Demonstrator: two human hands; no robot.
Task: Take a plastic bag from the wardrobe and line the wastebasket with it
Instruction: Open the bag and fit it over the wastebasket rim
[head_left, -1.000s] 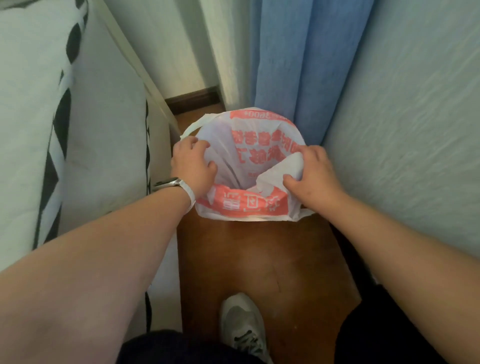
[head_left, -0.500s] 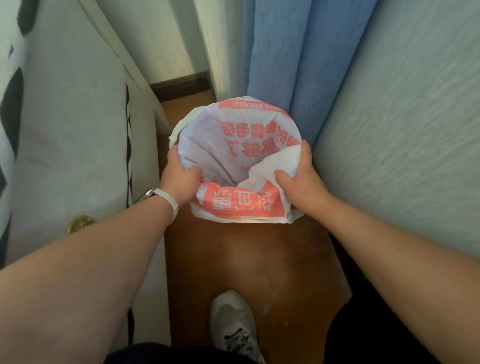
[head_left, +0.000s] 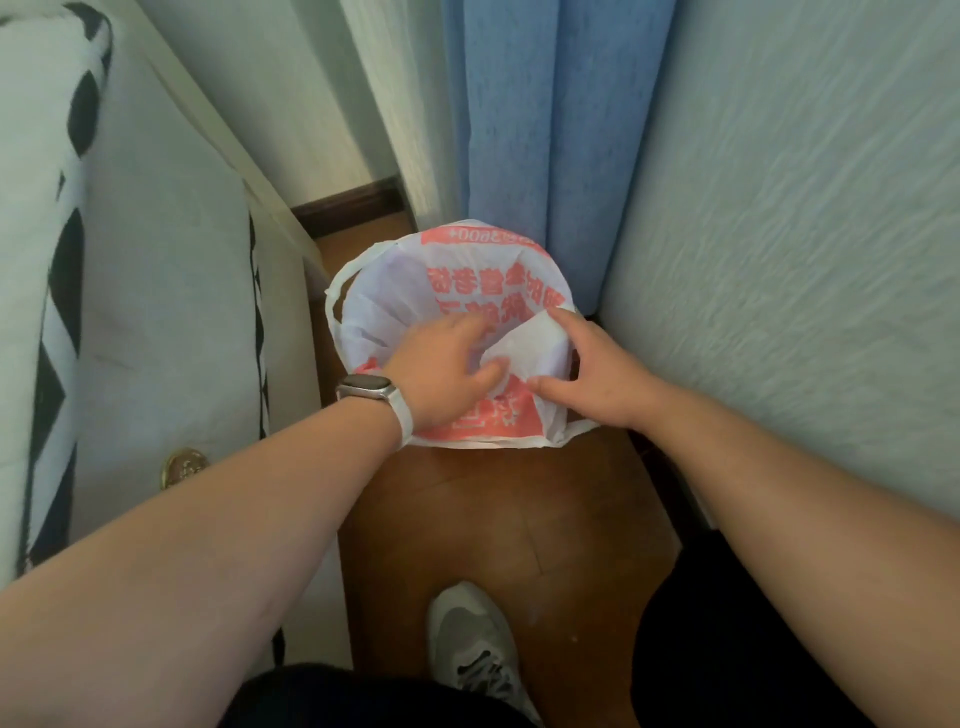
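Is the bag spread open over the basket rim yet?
Mostly spread: the plastic bag drapes over the rim, but a fold sags inward by the right hand.

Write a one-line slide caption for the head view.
Both hands, left hand and right hand, tuck a plastic bag into a floor wastebasket.

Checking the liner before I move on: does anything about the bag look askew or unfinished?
Yes. A fold of the plastic bag is bunched inward on the right side, between the left hand and right hand, and one handle loop hangs loose.
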